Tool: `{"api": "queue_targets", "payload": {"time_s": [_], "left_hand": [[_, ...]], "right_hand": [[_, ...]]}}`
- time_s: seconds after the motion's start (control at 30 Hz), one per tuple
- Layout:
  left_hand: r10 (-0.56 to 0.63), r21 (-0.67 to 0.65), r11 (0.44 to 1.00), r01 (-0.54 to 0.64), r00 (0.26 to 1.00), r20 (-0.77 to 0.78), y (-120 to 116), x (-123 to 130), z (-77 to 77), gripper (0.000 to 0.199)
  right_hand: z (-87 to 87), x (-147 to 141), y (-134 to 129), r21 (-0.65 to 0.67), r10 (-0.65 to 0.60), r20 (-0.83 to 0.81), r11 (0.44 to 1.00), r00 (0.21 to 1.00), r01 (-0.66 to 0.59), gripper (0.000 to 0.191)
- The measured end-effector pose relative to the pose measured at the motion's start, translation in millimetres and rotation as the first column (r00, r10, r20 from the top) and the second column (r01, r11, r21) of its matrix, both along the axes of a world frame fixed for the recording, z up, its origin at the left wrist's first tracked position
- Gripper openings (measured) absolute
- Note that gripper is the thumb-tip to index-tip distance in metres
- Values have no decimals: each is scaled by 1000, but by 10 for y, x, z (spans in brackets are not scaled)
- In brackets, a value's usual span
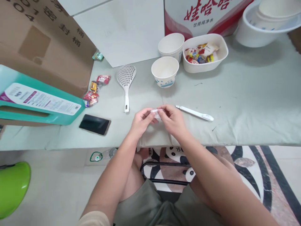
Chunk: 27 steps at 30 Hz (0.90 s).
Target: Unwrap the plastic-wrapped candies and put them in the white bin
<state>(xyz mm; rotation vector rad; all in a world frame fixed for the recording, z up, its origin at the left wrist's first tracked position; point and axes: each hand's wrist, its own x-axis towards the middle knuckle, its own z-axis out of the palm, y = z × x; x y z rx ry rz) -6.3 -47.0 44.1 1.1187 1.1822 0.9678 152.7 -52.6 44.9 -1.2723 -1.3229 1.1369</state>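
Between the fingertips of both hands, just above the table's front edge, is a small whitish, crinkly packet [156,113]; its contents cannot be made out. My left hand [142,121] pinches one end, and my right hand [172,119] pinches the other with thumb and fingers. Just right of my right hand lies a white utility knife [195,113]. A white slotted skimmer [126,83] rests beyond my left hand, its handle toward me. Straight ahead stands a white paper bowl [165,72] with a blue print.
Behind it are another paper bowl [167,45] and a white tub [204,67] of wrapped snacks. Several wrapped sweets [94,88] and a phone [95,124] lie left, near a green jug [58,113] and a cardboard box [47,44]. A large white basin [251,34] stands back right.
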Motion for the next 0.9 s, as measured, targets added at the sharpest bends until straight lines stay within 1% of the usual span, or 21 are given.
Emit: {"api": "queue_targets", "payload": {"time_s": [0.1, 0.2, 0.27, 0.33, 0.37, 0.4, 0.43, 0.5, 0.53, 0.57, 0.6, 0.63, 0.7, 0.73, 0.77, 0.8, 0.87, 0.9], "left_hand": [[15, 72, 997, -11, 998, -61, 30, 96, 31, 51], [50, 127, 991, -40, 996, -75, 68, 198, 64, 48], [104, 162, 983, -90, 991, -81, 139, 247, 115, 45], [200, 218, 960, -176, 976, -91, 280, 277, 210, 38], [264, 262, 937, -231, 959, -99, 383, 288, 274, 33], [294, 323, 916, -238, 946, -135, 509, 299, 344, 27], [319, 406, 886, -223, 930, -183, 657, 311, 417, 21], [346, 543, 828, -144, 892, -291, 1003, 339, 545, 15], [336, 564, 820, -94, 878, -342, 1187, 353, 591, 13], [320, 558, 828, -53, 863, -392, 1367, 364, 621, 10], [317, 541, 840, -35, 841, -439, 1532, 370, 636, 6], [326, 522, 852, -36, 818, -474, 1670, 368, 636, 6], [338, 515, 857, -27, 783, -522, 1828, 339, 612, 28], [355, 527, 849, -36, 778, -518, 1836, 312, 594, 37], [372, 542, 839, -53, 782, -500, 1794, 280, 576, 41], [388, 554, 829, -78, 794, -468, 1704, 246, 559, 39], [374, 564, 819, -106, 844, -384, 1415, 181, 523, 20], [342, 538, 836, -109, 870, -355, 1236, 155, 502, 17]], "right_hand": [[14, 91, -1, 40, -46, 0, 998, 999, 46, 24], [50, 135, 11, 58, -90, -72, 994, 993, 94, 24], [82, 140, 33, 37, -139, -127, 989, 982, 145, 25], [115, 132, 63, -24, -203, -176, 979, 963, 202, 24], [131, 125, 79, -62, -230, -200, 973, 953, 221, 22], [147, 116, 94, -99, -248, -222, 968, 943, 231, 20], [162, 107, 106, -128, -258, -245, 964, 935, 232, 17], [190, 84, 123, -159, -255, -282, 963, 925, 217, 14], [201, 71, 126, -166, -249, -290, 964, 924, 208, 13], [210, 58, 128, -170, -244, -292, 965, 925, 201, 12], [216, 45, 128, -174, -241, -289, 965, 926, 197, 12], [220, 31, 128, -179, -241, -284, 964, 928, 195, 12], [221, 7, 129, -189, -240, -279, 963, 930, 192, 13], [218, -4, 131, -191, -239, -282, 963, 929, 190, 13], [214, -13, 135, -191, -236, -285, 964, 929, 186, 14], [208, -21, 141, -190, -231, -288, 965, 929, 181, 16], [192, -33, 154, -193, -210, -295, 969, 932, 157, 20], [183, -37, 160, -195, -197, -297, 970, 934, 142, 22]]}}
